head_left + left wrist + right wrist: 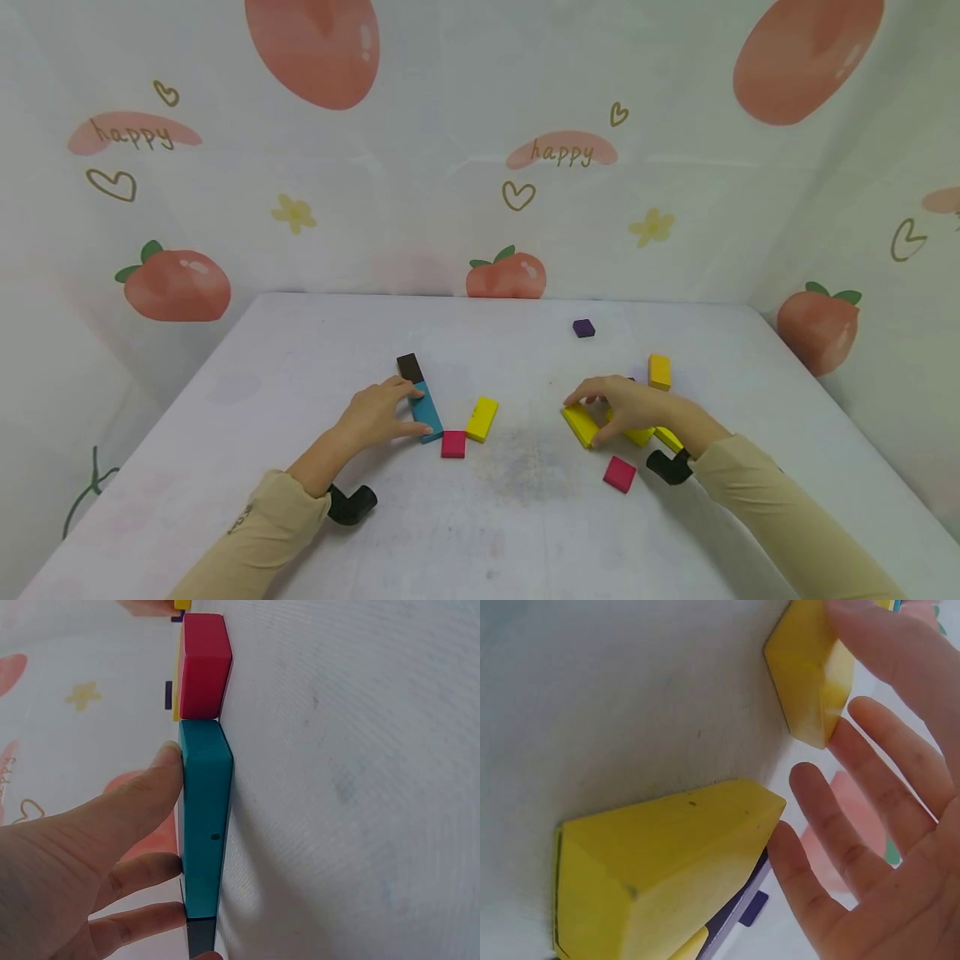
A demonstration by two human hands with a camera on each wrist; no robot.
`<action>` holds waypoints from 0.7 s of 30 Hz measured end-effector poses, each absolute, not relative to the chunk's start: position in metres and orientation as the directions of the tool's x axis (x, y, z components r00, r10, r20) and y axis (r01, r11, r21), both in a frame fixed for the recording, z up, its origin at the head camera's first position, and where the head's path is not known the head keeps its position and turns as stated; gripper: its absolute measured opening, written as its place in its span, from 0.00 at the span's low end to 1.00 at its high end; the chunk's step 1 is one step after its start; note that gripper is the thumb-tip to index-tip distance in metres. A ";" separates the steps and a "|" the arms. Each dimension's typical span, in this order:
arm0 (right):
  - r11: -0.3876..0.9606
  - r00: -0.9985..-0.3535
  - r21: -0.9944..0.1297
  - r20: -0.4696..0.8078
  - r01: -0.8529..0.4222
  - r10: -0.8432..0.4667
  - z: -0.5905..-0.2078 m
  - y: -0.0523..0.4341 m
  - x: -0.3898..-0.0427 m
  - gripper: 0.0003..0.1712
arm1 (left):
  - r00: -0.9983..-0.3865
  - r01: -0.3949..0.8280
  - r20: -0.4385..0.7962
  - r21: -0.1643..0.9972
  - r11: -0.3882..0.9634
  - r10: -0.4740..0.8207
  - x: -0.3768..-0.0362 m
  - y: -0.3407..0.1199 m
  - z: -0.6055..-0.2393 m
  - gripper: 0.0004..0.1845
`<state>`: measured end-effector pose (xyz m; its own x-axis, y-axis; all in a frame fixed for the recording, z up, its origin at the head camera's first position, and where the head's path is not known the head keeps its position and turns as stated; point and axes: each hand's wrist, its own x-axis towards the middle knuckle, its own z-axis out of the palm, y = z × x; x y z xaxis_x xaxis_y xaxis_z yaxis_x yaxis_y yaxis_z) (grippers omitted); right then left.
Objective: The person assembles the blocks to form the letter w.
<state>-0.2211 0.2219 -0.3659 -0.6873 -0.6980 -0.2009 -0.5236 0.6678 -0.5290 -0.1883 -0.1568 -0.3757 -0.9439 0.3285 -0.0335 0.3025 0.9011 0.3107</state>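
With relaxed fingers the left hand (pixel 378 414) steadies the teal block (pixel 426 412) lying mid-worktop (pixel 247 392) between a brown block (pixel 409 367) and a red one (pixel 453 444), while the right hand (pixel 630 406) arches loosely over the yellow blocks (pixel 581 424), apparently lining pieces up, needing gentle nudges.

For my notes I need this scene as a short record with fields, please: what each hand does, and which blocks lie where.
left hand: fingers rest against the teal block
teal block: flat on the table, between the brown block and a red block
right hand: fingers spread over the yellow blocks, touching them; grip cannot be told
loose blocks: yellow at centre, yellow behind right hand, red near right wrist, purple far back
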 end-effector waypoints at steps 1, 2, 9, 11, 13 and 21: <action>0.667 -0.688 -0.530 -0.198 -0.524 -0.698 -0.366 0.222 -0.221 0.29 | -0.944 0.301 -0.035 0.311 0.901 0.327 -0.188 -0.157 -0.376 0.31; 0.663 -0.687 -0.527 -0.190 -0.531 -0.701 -0.366 0.221 -0.220 0.29 | -0.945 0.300 -0.036 0.311 0.902 0.326 -0.189 -0.157 -0.376 0.31; 0.662 -0.706 -0.506 -0.138 -0.553 -0.695 -0.367 0.220 -0.221 0.28 | -0.943 0.306 -0.031 0.310 0.900 0.331 -0.188 -0.156 -0.376 0.31; 0.645 -0.701 -0.502 -0.102 -0.576 -0.706 -0.367 0.219 -0.223 0.28 | -0.943 0.307 -0.030 0.310 0.900 0.332 -0.188 -0.156 -0.376 0.31; 0.624 -0.695 -0.505 -0.066 -0.596 -0.716 -0.366 0.218 -0.225 0.28 | -0.944 0.305 -0.028 0.310 0.900 0.330 -0.188 -0.156 -0.376 0.31; 0.577 -0.673 -0.498 0.018 -0.648 -0.740 -0.363 0.200 -0.232 0.27 | -0.944 0.307 -0.023 0.310 0.900 0.330 -0.188 -0.157 -0.376 0.30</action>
